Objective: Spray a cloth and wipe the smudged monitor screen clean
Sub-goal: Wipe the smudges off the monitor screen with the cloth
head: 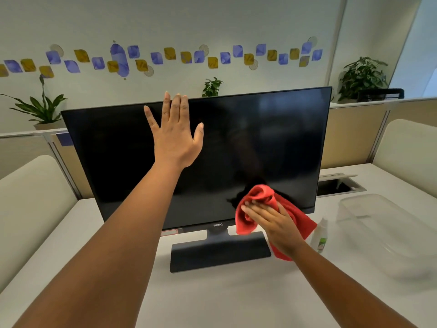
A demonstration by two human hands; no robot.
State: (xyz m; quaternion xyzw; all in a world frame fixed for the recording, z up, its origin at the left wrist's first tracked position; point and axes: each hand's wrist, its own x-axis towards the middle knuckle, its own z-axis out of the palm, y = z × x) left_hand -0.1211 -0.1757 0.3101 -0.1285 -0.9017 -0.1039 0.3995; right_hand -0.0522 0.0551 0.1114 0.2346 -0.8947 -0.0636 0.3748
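Observation:
A black monitor [272,143] stands on a dark flat base [220,255] in the middle of a white desk [212,299]; its screen is off. My left hand [173,136] is spread flat with fingers apart, over the upper middle of the screen, fingertips reaching the top edge. My right hand [272,221] presses a bunched red cloth [257,197] against the lower right part of the screen; part of the cloth hangs below my palm. A small white spray bottle [320,235] with a green label stands on the desk just right of my right hand.
A clear plastic tub [387,223] sits on the desk at the right. Behind it is an open cable hatch [338,184]. Low cream dividers flank the desk on both sides. Potted plants [40,107] line the partition behind the monitor.

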